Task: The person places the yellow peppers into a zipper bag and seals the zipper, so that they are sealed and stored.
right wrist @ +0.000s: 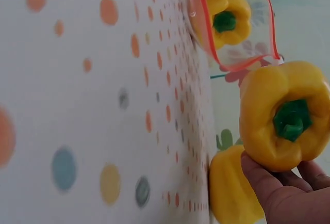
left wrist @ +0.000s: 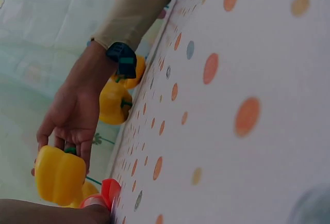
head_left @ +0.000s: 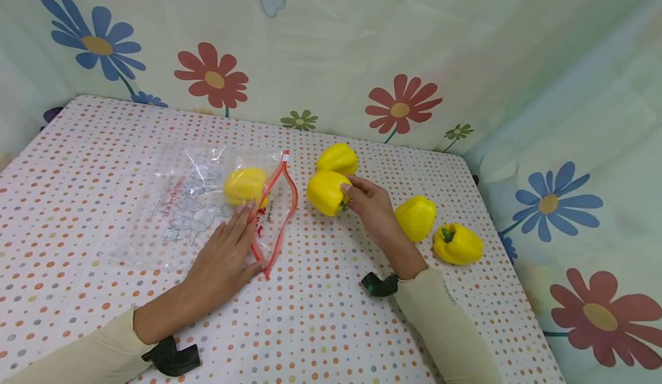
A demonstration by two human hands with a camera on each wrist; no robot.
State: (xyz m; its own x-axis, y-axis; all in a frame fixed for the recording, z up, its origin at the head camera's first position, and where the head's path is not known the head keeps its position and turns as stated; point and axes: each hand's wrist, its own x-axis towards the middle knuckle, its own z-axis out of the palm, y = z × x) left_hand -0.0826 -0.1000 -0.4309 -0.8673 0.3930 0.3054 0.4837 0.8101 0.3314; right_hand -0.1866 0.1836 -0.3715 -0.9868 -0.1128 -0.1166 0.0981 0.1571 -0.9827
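A clear zip bag [head_left: 155, 223] with a printed drawing lies on the table, its red-edged mouth spread apart and facing right. Inside, near the mouth, is one yellow bell pepper [head_left: 244, 185]. My left hand [head_left: 222, 257] rests on the bag beside the mouth, fingers extended and thumb by the lower red corner. To the right of the mouth, my right hand [head_left: 369, 203] grips another yellow bell pepper [head_left: 326, 193] at its stem end. In the right wrist view this held pepper [right wrist: 283, 115] shows its green stem, with fingers beneath it.
One yellow pepper [head_left: 338, 157] sits just behind the held one. Two more, a nearer-to-hand pepper [head_left: 416, 217] and a farther-right pepper [head_left: 459, 244], lie beside the right forearm. A flowered cloth backdrop [head_left: 320, 56] stands behind the dotted table [head_left: 310, 326].
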